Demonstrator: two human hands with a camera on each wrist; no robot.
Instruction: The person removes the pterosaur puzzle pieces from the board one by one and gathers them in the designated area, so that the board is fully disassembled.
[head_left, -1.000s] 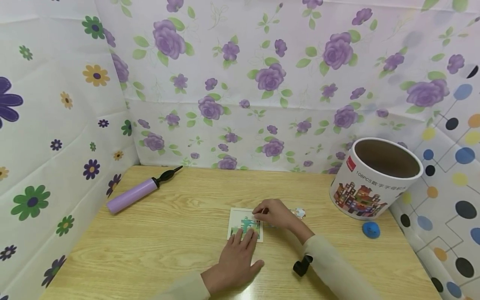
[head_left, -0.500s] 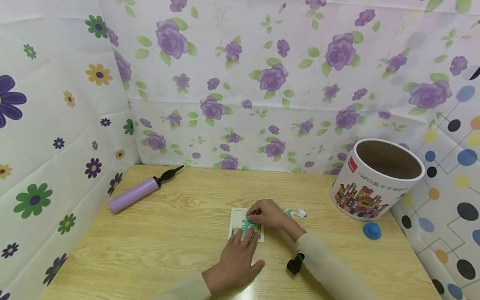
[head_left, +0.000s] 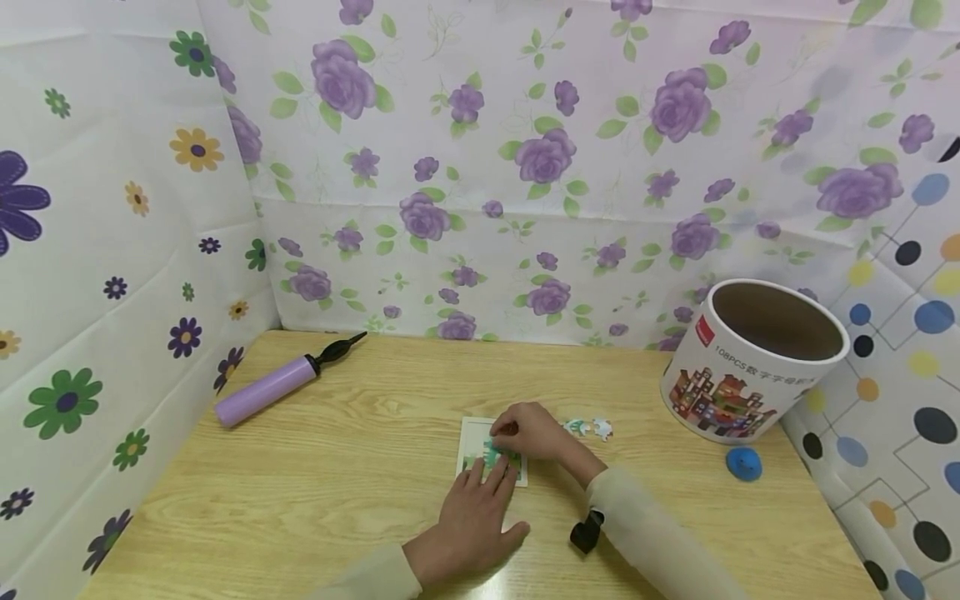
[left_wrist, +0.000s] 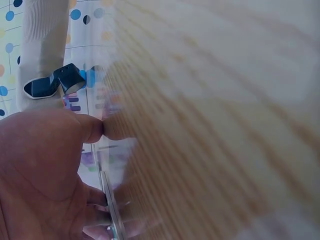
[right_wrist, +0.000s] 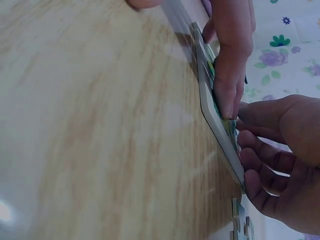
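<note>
Toward the near edge of the desk (head_left: 322, 492) I see the left hand (head_left: 472, 521), grip spread, straight fingers resting on the puzzle (head_left: 472, 437) mid-desk. The right hand (head_left: 534, 433) bunches over it, but I can't tell whether that grip pinches anything; loose pieces (head_left: 602, 428) lie toward the right edge.

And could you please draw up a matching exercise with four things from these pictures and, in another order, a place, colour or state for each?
1. Left hand
2. Loose puzzle pieces
3. Pump
4. Tub

A. Purple, with a black end
B. White, with buildings printed on it
C. Fingers extended over the puzzle board
D. Lying between the board and the tub

Pairs: 1-C, 2-D, 3-A, 4-B
</note>
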